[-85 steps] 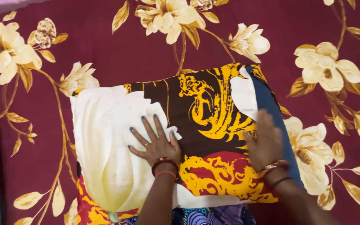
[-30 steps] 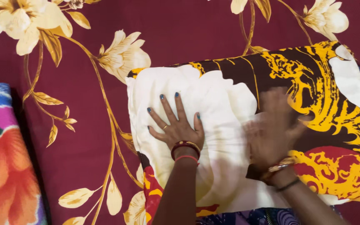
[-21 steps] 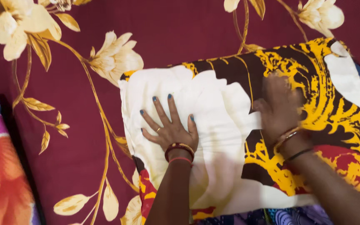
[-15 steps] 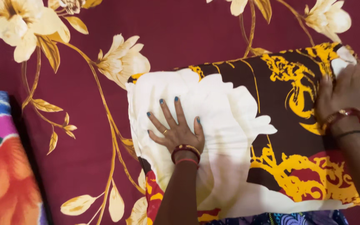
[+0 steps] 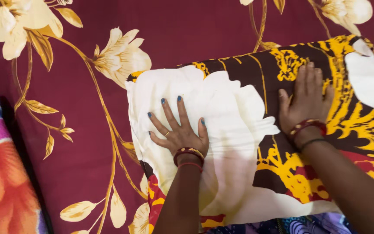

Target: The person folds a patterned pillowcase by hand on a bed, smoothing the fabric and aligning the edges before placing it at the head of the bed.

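We note both hands lying flat, empty, fingers spread, on a folded cloth (image 5: 256, 130). Under the left hand (image 5: 179, 130) sits a cream flower-shaped patch; under the right hand (image 5: 306, 97), dark brown with yellow scrollwork, red nearer the wrist. The cloth lies on a maroon floral bedspread (image 5: 78, 108). Left of the left hand: a pink-orange fabric (image 5: 1, 173).

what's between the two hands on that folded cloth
Only the folded cloth itself: its cream patch meeting the brown and yellow print. Nothing else lies between the left hand and right hand, as the head view shows.
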